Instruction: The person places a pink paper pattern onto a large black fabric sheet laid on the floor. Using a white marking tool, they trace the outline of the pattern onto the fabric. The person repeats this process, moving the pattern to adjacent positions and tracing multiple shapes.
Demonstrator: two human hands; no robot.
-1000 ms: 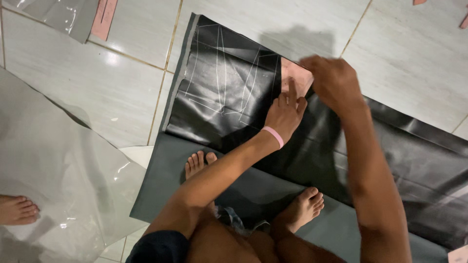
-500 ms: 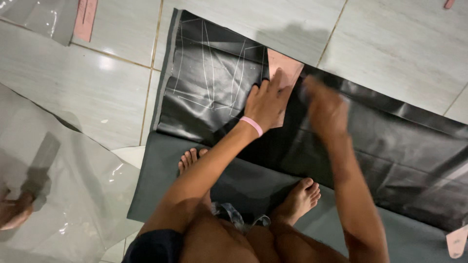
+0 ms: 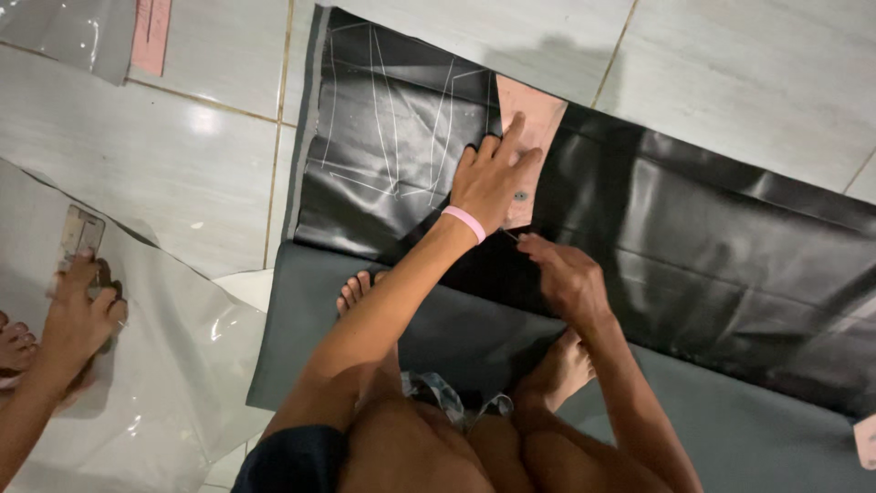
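My left hand (image 3: pixel 493 178), with a pink band at the wrist, presses flat on a pink pattern piece (image 3: pixel 532 119) lying on a glossy black sheet (image 3: pixel 703 246) spread over the floor. My right hand (image 3: pixel 564 272) sits just below the pattern's lower edge, fingers pinched on a thin marking tool (image 3: pixel 511 235) that is mostly hidden. White chalk outlines (image 3: pixel 392 128) are drawn on the black sheet to the left of the pattern. I am squatting with both bare feet on a grey-green layer (image 3: pixel 474 338) under the black sheet.
Another person's hand (image 3: pixel 82 310) at the far left holds a small pattern on a clear plastic sheet (image 3: pixel 155 411), with toes beside it. A pink strip (image 3: pixel 151 36) lies on more clear plastic at the top left. Pale floor tiles (image 3: pixel 730 64) surround the sheets.
My left hand slid up over the pink pattern and flattened on it. My right hand dropped from beside the pattern to its lower edge. The other person's hand came into view at left.
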